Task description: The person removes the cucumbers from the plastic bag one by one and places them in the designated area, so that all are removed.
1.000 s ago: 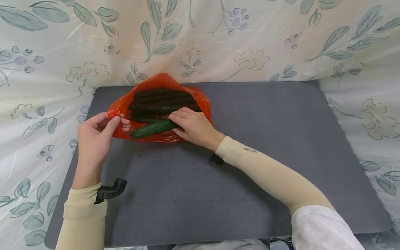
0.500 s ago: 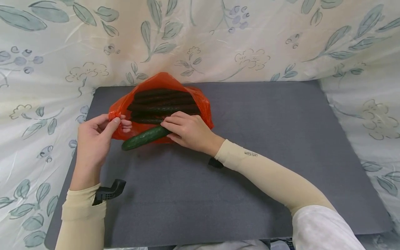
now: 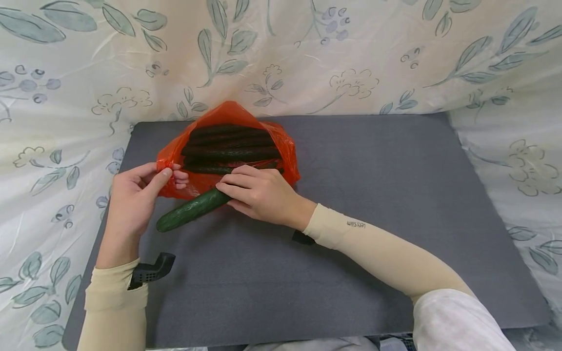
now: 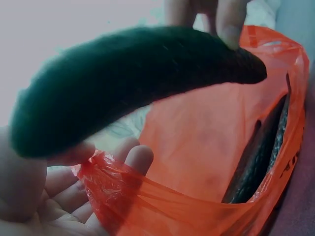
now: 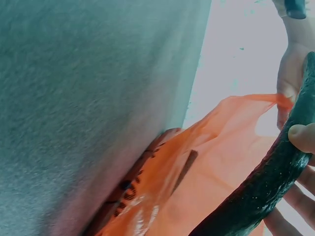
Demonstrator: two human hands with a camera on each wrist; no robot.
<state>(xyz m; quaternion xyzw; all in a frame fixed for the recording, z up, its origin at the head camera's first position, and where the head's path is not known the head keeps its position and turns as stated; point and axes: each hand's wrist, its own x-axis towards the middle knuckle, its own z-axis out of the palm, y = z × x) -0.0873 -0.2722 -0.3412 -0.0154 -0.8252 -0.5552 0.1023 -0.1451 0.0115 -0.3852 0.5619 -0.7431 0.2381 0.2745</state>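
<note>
A red plastic bag (image 3: 285,146) lies on its side at the back left of the table, its mouth facing me. Several dark green cucumbers (image 3: 228,155) lie inside it, shadowed by the plastic. My left hand (image 3: 138,195) pinches the bag's left rim between thumb and fingers. In front of the mouth my right hand (image 3: 263,197) grips one cucumber (image 3: 190,210) near its right end, and its free end points left toward me. The left wrist view shows this cucumber raised over the bag's opening, with the right fingers (image 4: 229,29) at its narrow end.
The dark grey table (image 3: 316,278) extends to the right and toward me. A floral plastic sheet (image 3: 325,58) hangs behind the table and along both sides. A black wrist camera mount (image 3: 153,269) juts from the left sleeve.
My right hand has drawn the cucumber out of the bag's mouth, leftward and toward me. My left hand keeps its pinch on the rim and has shifted slightly right.
</note>
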